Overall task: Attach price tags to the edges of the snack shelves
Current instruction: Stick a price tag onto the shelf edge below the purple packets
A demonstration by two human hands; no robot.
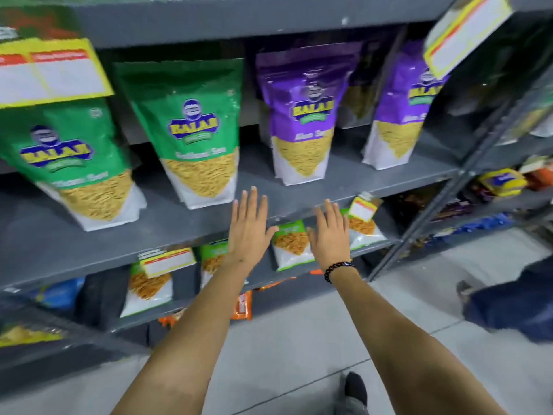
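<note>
My left hand (250,229) and my right hand (329,235) are both stretched out flat, fingers apart, holding nothing, in front of the front edge of the grey middle shelf (185,229). Yellow-bordered price tags hang on shelf edges: one (167,261) left of my left hand, one (363,208) just right of my right hand, one large (51,71) at top left and one (466,34) at top right. Green snack bags (194,130) and purple snack bags (302,115) stand on the middle shelf.
Smaller green snack packs (291,245) sit on the shelf below, behind my hands. A second shelving unit (508,181) with mixed packs stands to the right. Another person's leg in dark blue (508,307) is on the pale floor at right; my shoe (354,387) shows below.
</note>
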